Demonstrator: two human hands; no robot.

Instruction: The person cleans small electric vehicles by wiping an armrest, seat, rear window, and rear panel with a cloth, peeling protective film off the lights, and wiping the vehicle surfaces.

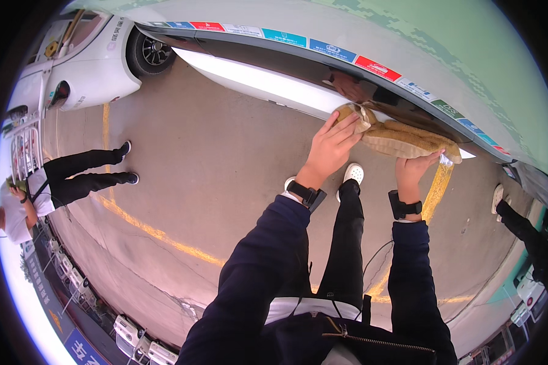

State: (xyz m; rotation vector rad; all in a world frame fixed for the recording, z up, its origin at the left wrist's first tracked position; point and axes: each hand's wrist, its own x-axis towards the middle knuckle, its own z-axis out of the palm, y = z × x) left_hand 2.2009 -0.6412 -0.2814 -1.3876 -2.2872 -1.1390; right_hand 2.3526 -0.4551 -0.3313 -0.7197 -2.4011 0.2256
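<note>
A brown towel-like cloth (404,139) with paler edging lies bunched and stretched along the lower side of a vehicle. My left hand (335,141) holds its left bunched part, fingers spread over it. Its right end is gripped by my right hand (418,166), fingers partly hidden behind the cloth. Behind the cloth, a glossy dark panel (274,68) mirrors a hand. Below that runs a white body panel (255,82). A row of coloured stickers (331,49) bearing writing lines the edge above, under a pale green patterned surface (438,41).
A white car (96,64) with a dark wheel (151,51) stands at upper left. One person (32,196) stands at left, holding a greenish cloth; another person's dark-trousered leg (520,228) shows at right. Yellow lines (164,236) mark the paved ground; parked vehicles (132,335) stand farther off.
</note>
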